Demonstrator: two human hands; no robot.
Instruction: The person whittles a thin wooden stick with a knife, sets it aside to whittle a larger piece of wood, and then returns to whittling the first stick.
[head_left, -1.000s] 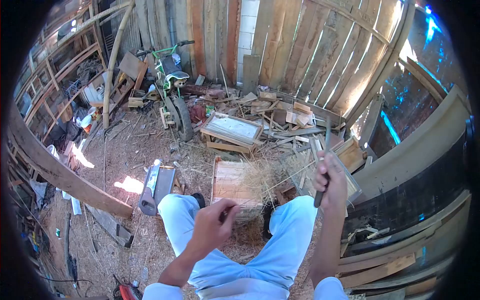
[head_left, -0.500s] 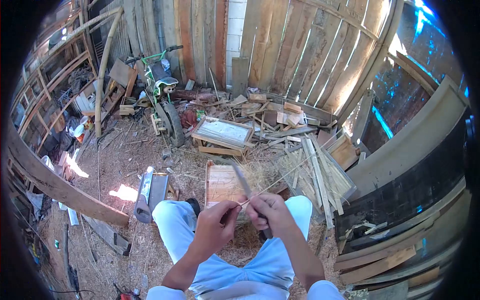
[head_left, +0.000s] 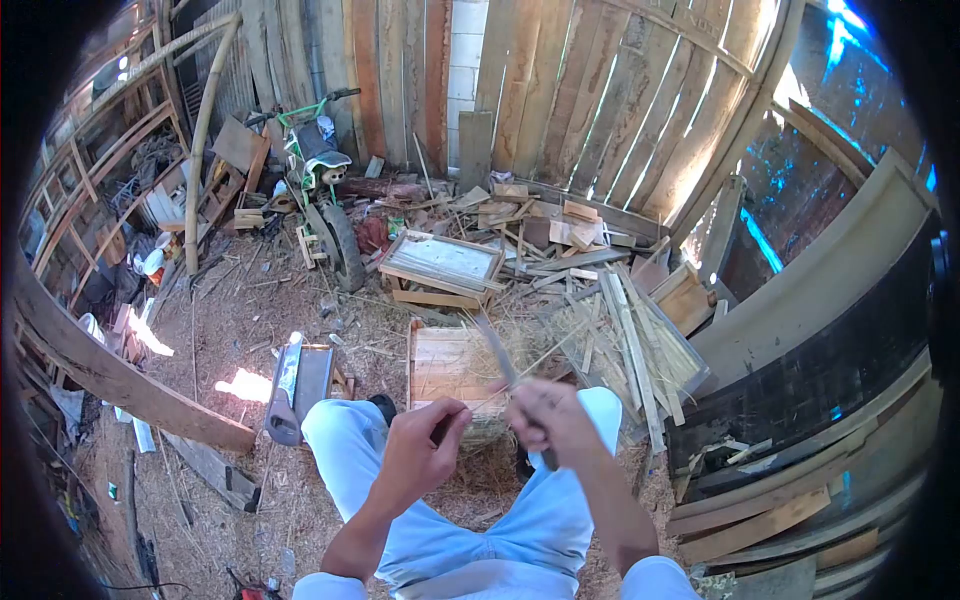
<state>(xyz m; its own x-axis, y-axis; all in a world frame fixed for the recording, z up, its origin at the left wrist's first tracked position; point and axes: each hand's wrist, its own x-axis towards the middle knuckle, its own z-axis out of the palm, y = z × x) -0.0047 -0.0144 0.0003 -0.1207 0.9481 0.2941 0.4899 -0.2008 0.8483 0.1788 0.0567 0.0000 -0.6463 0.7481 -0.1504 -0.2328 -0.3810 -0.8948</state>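
Note:
My right hand point(head_left: 550, 420) is wrapped round the handle of a knife, and the long blade point(head_left: 494, 345) points away from me, up and to the left. Just left of it, my left hand point(head_left: 425, 440) is closed in a pinch on a thin wooden strip point(head_left: 548, 354). The strip seems to run rightward behind the knife; its held end is hidden by my fingers. Both hands are above my knees, a small gap apart. Beyond them a wooden board point(head_left: 440, 365) lies on the ground, partly covered by pale shavings.
A handsaw point(head_left: 285, 415) rests on a dark box at the left. A shallow wooden frame point(head_left: 440, 258) lies ahead, with scrap wood point(head_left: 570, 230) piled behind it. Long wooden strips point(head_left: 630, 345) lie at the right. A small green motorbike point(head_left: 325, 170) stands near the plank wall.
My right hand and the knife have moved a little right, away from my left hand. The left hand has stayed nearly in place, still pinched. The view has shifted slightly.

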